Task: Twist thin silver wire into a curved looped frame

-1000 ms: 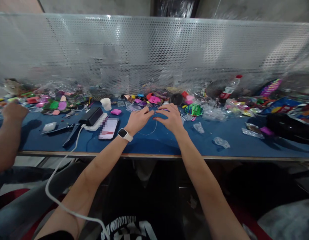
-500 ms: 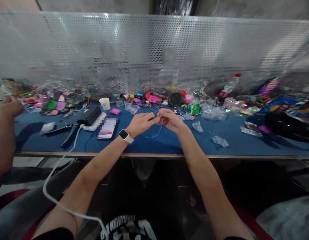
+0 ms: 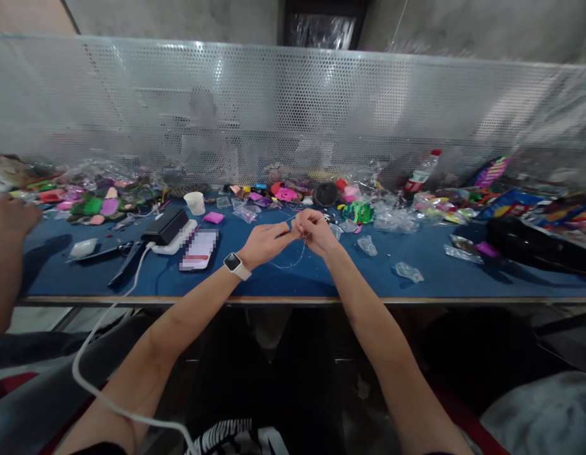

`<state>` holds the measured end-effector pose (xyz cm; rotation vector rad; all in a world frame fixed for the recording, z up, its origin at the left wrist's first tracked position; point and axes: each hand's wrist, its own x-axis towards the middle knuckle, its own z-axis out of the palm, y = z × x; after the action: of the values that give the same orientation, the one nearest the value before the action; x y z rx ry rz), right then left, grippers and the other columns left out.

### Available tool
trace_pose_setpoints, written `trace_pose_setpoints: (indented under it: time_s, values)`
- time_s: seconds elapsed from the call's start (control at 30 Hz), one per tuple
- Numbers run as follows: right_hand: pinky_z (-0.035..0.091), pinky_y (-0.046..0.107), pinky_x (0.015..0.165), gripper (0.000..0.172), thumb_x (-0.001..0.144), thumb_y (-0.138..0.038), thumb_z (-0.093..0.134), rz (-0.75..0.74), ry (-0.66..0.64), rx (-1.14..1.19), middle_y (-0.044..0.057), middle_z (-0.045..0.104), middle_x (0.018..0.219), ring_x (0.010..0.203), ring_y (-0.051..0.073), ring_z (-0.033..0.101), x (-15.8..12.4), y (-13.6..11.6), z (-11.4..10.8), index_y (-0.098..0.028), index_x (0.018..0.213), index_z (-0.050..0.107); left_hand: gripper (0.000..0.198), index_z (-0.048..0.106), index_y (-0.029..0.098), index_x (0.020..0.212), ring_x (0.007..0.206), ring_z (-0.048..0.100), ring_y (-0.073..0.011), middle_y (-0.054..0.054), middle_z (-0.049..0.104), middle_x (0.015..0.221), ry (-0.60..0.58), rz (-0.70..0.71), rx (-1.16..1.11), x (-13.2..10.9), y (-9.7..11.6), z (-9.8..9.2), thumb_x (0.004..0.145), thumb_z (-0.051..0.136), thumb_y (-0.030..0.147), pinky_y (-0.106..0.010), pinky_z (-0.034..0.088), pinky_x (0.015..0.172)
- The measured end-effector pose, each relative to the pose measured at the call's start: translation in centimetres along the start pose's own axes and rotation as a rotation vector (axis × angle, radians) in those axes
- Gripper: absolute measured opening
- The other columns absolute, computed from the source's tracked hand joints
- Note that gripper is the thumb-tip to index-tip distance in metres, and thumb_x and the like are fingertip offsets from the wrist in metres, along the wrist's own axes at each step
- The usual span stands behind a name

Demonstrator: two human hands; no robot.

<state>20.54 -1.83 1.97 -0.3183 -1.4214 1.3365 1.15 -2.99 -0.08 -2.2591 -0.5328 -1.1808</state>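
One perforated metal screen (image 3: 255, 95) spans the back, biggest item in view. Next down: blue surface (image 3: 255, 285), cluttered along its rear edge with coloured bits and clear packaging. Black bag (image 3: 539, 243) lies at the far right.

Hands: left hand (image 3: 267, 243), watch (image 3: 233, 262) on its wrist, reaches in palm down, fingers extended toward the right; its fingertips meet the other set. Can't tell whether they grip anything, contact is too small. Right hand (image 3: 316, 230) is curled, thumb and fingertips pinched together, by my read on the clear strand. A co-worker's hand (image 3: 13, 215) is at the left edge, well apart.

Mid-size: red-capped bottle (image 3: 422, 174) leans against the screen. Phone (image 3: 199, 248) lies near the left wrist, black power brick (image 3: 165, 226) just beyond it. White cup (image 3: 195, 203) stands behind those, pink packet (image 3: 214, 218) near it. Two clear plastic scraps (image 3: 409, 272) lie right of the hands.

Smallest: clear strand (image 3: 297, 261) runs from the pinched fingertips into a slack loop just below the hands, over the blue.

Progress, my judgement: mid-handling. Done: strand is up at the fingertips. Not done: loop isn't pulled taut, strand isn't released. Ends and any knot are too fine to make out, so how much remains, can't tell.
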Motion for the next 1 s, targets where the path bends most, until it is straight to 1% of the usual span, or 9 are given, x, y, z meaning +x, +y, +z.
trace_pose_setpoints:
  time_s: [0.1, 0.23, 0.37, 0.47, 0.53, 0.6, 0.7, 0.87, 1.0]
  values:
    - [0.039, 0.025, 0.052, 0.053, 0.066, -0.059, 0.102, -0.051, -0.024, -0.049, -0.003, 0.054, 0.064, 0.059, 0.013, 0.050, -0.1, 0.0, -0.3, -0.022, 0.064, 0.065, 0.028, 0.078, 0.026, 0.112, 0.063, 0.057, -0.0102, 0.000, 0.066, 0.082, 0.015, 0.004, 0.001, 0.0, -0.1, 0.0, 0.116, 0.050, 0.028, -0.025, 0.043, 0.059]
    - [0.045, 0.026, 0.061, 0.038, 0.062, -0.043, 0.104, -0.050, -0.034, -0.064, -0.003, 0.059, 0.069, 0.068, 0.015, 0.055, -0.1, -0.2, -0.9, -0.023, 0.075, 0.073, 0.025, 0.077, 0.024, 0.108, 0.061, 0.055, -0.0095, 0.001, 0.066, 0.080, 0.069, 0.030, 0.046, 0.1, -0.1, -0.3, 0.115, 0.053, 0.026, -0.024, 0.041, 0.057]
    - [0.037, 0.023, 0.052, 0.028, 0.065, -0.033, 0.095, 0.094, -0.030, -0.016, -0.005, 0.054, 0.064, 0.059, 0.012, 0.047, 0.2, -0.3, -0.9, -0.023, 0.073, 0.071, 0.024, 0.077, 0.024, 0.109, 0.069, 0.063, -0.0111, 0.000, 0.069, 0.083, 0.057, 0.079, -0.007, 0.2, 0.2, -0.3, 0.114, 0.053, 0.022, -0.024, 0.048, 0.063]
    - [0.034, 0.023, 0.047, 0.024, 0.063, -0.033, 0.090, 0.221, 0.014, -0.023, -0.005, 0.054, 0.065, 0.054, 0.010, 0.044, 0.4, -0.4, -0.6, -0.022, 0.069, 0.070, 0.025, 0.076, 0.023, 0.111, 0.079, 0.071, -0.0128, -0.003, 0.075, 0.090, 0.027, 0.032, -0.076, 0.4, 0.3, -0.2, 0.114, 0.051, 0.020, -0.025, 0.054, 0.071]
    - [0.035, 0.023, 0.046, 0.027, 0.064, -0.039, 0.090, 0.283, 0.041, -0.041, -0.004, 0.055, 0.065, 0.054, 0.010, 0.045, 0.4, -0.3, -0.4, -0.021, 0.072, 0.071, 0.027, 0.076, 0.023, 0.110, 0.081, 0.072, -0.0138, -0.004, 0.076, 0.093, 0.035, -0.030, -0.108, 0.4, 0.3, -0.2, 0.114, 0.049, 0.021, -0.026, 0.055, 0.072]
    - [0.034, 0.022, 0.046, 0.037, 0.066, -0.049, 0.093, 0.319, 0.059, -0.045, -0.005, 0.053, 0.064, 0.053, 0.010, 0.045, 0.4, 0.2, -0.4, -0.020, 0.074, 0.071, 0.028, 0.075, 0.023, 0.108, 0.082, 0.072, -0.0152, -0.005, 0.077, 0.094, 0.042, -0.083, -0.106, 0.5, 0.3, -0.2, 0.114, 0.048, 0.022, -0.028, 0.056, 0.074]
    - [0.030, 0.020, 0.045, 0.054, 0.065, -0.066, 0.097, 0.305, 0.102, -0.046, -0.006, 0.051, 0.061, 0.049, 0.008, 0.041, 0.5, 1.3, -0.5, -0.021, 0.078, 0.069, 0.025, 0.073, 0.021, 0.105, 0.084, 0.070, -0.0186, -0.006, 0.076, 0.093, 0.043, -0.173, -0.061, 0.7, 0.2, -0.5, 0.113, 0.050, 0.024, -0.033, 0.055, 0.078]
    - [0.037, 0.021, 0.049, 0.067, 0.064, -0.083, 0.093, 0.195, 0.168, -0.153, -0.005, 0.056, 0.068, 0.056, 0.010, 0.046, 1.0, 2.9, 0.0, -0.022, 0.077, 0.066, 0.023, 0.067, 0.019, 0.098, 0.084, 0.067, -0.0223, -0.007, 0.071, 0.087, 0.042, -0.251, -0.010, 1.0, -0.3, -0.6, 0.111, 0.048, 0.023, -0.036, 0.053, 0.080]
    - [0.037, 0.026, 0.051, 0.067, 0.076, -0.084, 0.085, 0.024, 0.194, -0.284, -0.004, 0.052, 0.064, 0.055, 0.011, 0.042, 1.1, 3.0, 0.7, -0.022, 0.067, 0.060, 0.023, 0.063, 0.020, 0.093, 0.079, 0.067, -0.0211, -0.006, 0.069, 0.084, 0.013, -0.261, -0.011, 0.8, -0.7, -0.5, 0.109, 0.046, 0.019, -0.033, 0.051, 0.074]
